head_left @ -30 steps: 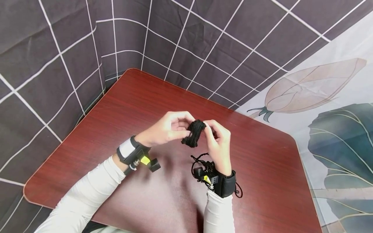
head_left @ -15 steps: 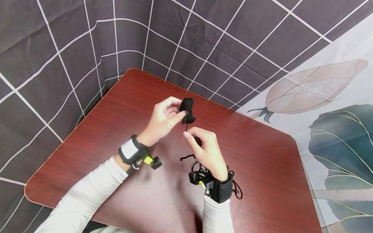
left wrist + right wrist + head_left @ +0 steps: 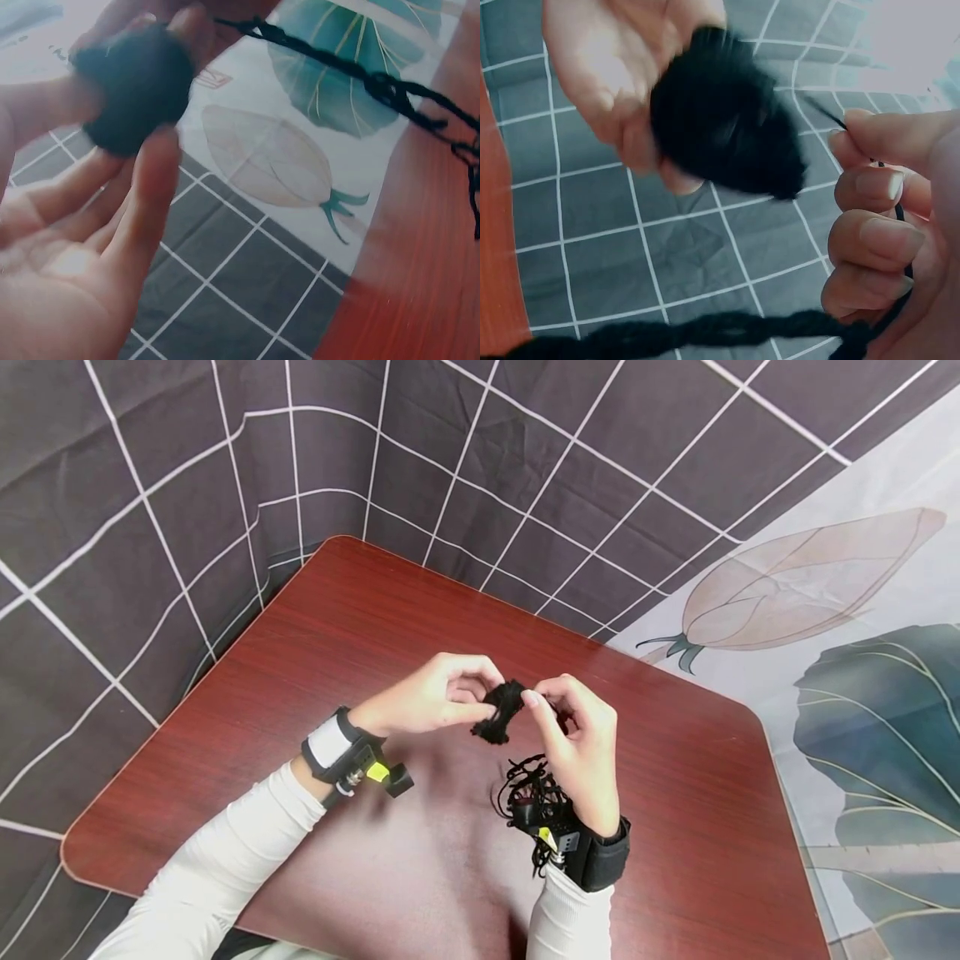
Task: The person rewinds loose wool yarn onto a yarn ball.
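In the head view my left hand pinches a bundle of black cord, wound thick at both ends, with thumb and fingers. The left wrist view shows this wound cord between thumb and fingertips. Just to the right of it, my right hand pinches a single strand of cord between thumb and index finger. That strand runs on through the curled fingers in the right wrist view, where looped, knotted cord crosses below. A tangle of loose cord lies under my right wrist, partly hidden.
The reddish-brown table has rounded corners. Behind it hangs a dark cloth with a white grid, and on the right a white cloth with a leaf print. Wrist cameras sit on both wrists.
The bundle rose and turned upright as the right hand drew the strand below it; now it is lowered and tilted again, with the right hand back at its right side.
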The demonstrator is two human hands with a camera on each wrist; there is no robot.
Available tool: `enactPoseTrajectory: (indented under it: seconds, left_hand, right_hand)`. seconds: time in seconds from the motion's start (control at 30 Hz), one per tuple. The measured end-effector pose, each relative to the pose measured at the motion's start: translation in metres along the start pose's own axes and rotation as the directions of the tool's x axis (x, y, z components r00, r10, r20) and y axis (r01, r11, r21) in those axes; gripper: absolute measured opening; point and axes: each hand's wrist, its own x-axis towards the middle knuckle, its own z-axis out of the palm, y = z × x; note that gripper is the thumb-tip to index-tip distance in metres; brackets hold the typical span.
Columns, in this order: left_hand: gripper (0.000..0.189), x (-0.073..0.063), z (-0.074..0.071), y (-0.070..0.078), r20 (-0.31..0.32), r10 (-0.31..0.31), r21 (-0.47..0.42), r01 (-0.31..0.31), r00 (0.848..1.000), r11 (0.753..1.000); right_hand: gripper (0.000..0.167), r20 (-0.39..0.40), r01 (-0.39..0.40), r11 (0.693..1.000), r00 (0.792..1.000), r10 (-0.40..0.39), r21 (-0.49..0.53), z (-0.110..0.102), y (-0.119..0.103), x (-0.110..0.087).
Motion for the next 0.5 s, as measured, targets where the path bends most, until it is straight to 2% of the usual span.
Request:
enactPoseTrajectory:
  seconds: [0.1, 0.3, 0.4, 0.5]
  left_hand:
    - [0.021, -0.001, -0.001, 0.001, 0.092, 0.01, -0.031, -0.007, 0.996, 0.999]
    - [0.02, -0.003, -0.001, 0.003, 0.176, 0.02, -0.089, -0.004, 0.984, 0.996]
    - [0.021, -0.003, -0.002, 0.004, 0.168, 0.03, -0.115, -0.01, 0.985, 0.993]
    - [0.021, -0.002, -0.001, 0.005, 0.108, 0.046, -0.138, -0.031, 0.993, 0.99]
  right_hand:
    - [0.011, 0.001, -0.016, 1.0, 1.0, 0.016, 0.016, 0.0, 0.003, 0.0]
    - [0.008, 0.001, -0.046, 0.994, 0.999, 0.046, 0.097, 0.004, 0.012, 0.0]
    - [0.007, 0.004, -0.068, 0.987, 0.998, 0.068, 0.144, 0.008, 0.017, -0.001]
    - [0.008, 0.011, -0.097, 0.983, 0.995, 0.096, 0.157, 0.013, 0.022, -0.001]
